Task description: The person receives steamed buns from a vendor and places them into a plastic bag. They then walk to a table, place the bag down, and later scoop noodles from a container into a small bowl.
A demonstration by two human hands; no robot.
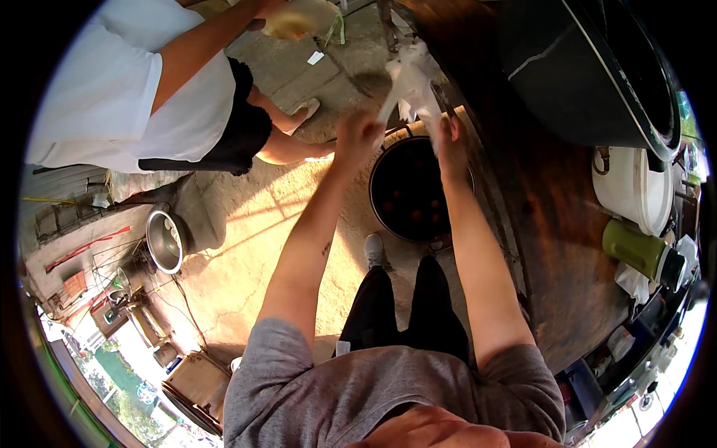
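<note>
While L hand point(358, 136) & R hand point(452, 145) hold white bag point(412, 84), long axis pts fwd.

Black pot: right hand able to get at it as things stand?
Likely yes, though occupied: the right hand grips the white plastic bag; the black pot sits open below, with nothing visible between.

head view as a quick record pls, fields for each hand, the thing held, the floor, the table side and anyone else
left hand: closed on one side of the white plastic bag, blurred
right hand: gripping the bag's other side
bag contents: cannot tell
floor: dark round pot with small roundish things inside
table side: brown wooden table, black tub, white bucket, green container
left side: metal bowl
other person: upper left, white top
</note>
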